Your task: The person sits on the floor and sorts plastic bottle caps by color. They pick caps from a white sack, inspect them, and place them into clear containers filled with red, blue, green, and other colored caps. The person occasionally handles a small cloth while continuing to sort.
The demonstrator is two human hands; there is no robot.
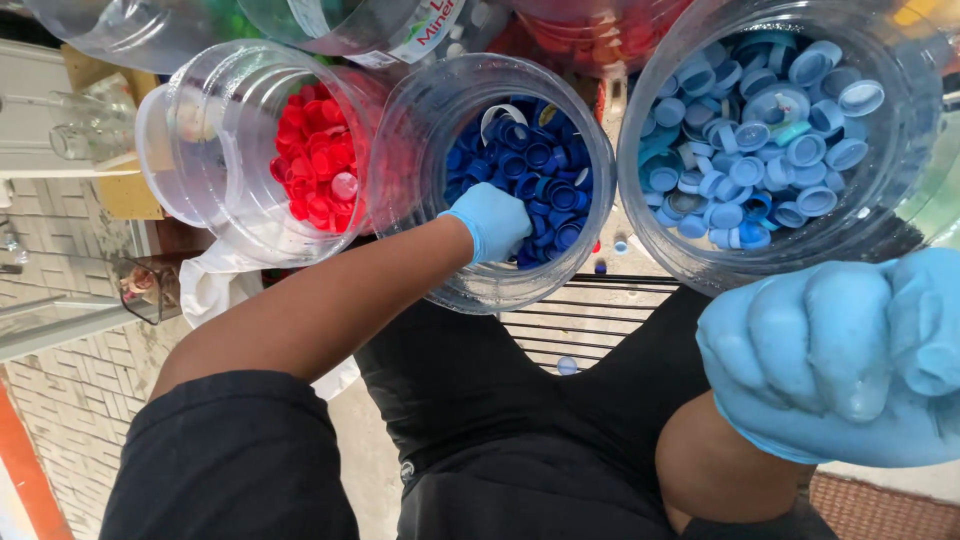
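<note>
Three clear plastic jars stand before me. One holds red bottle caps [318, 160], the middle jar [420, 120] holds dark blue caps [545, 165], the right jar [650, 230] holds light blue caps [760, 130]. My left hand [492, 220], in a light blue glove, reaches down inside the middle jar and rests on the dark blue caps, fingers curled; I cannot tell if it holds any. My right hand [840, 350], also gloved, is a closed fist near the camera, below the right jar; nothing shows in it.
More clear containers [150, 30] lie at the top edge. A black wire rack [590, 320] sits under the jars with a few loose caps on it. A white cloth [215, 285] and a tiled floor [70, 330] are at left. My black-clad knees fill the lower middle.
</note>
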